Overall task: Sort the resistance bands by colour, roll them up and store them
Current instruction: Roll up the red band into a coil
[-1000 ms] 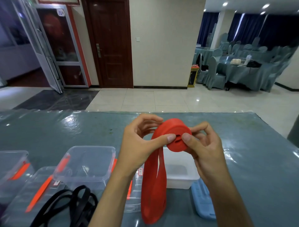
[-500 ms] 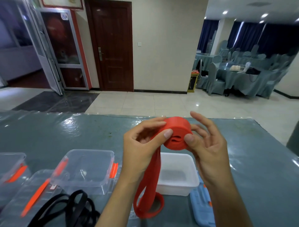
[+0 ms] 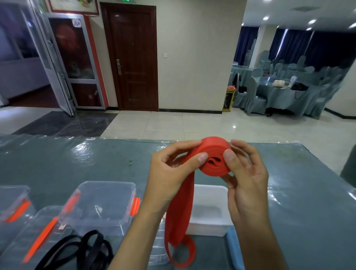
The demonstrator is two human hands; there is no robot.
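Red resistance band [image 3: 212, 157] sat half-rolled, pinched between the left hand [image 3: 169, 173] and right hand [image 3: 244, 183] fingers, its loose tail hanging below them to the glossy table [image 3: 77, 163], so rolling probably had to go on; a tiled dining room lay beyond.

No legible text; green sign [image 3: 126, 0] above door [image 3: 133, 57] unreadable

A white tub [image 3: 209, 209] is set on the grey-green table [image 3: 77, 161]; clear boxes [image 3: 98, 204] and black bands [image 3: 86, 248] are placed to its left.
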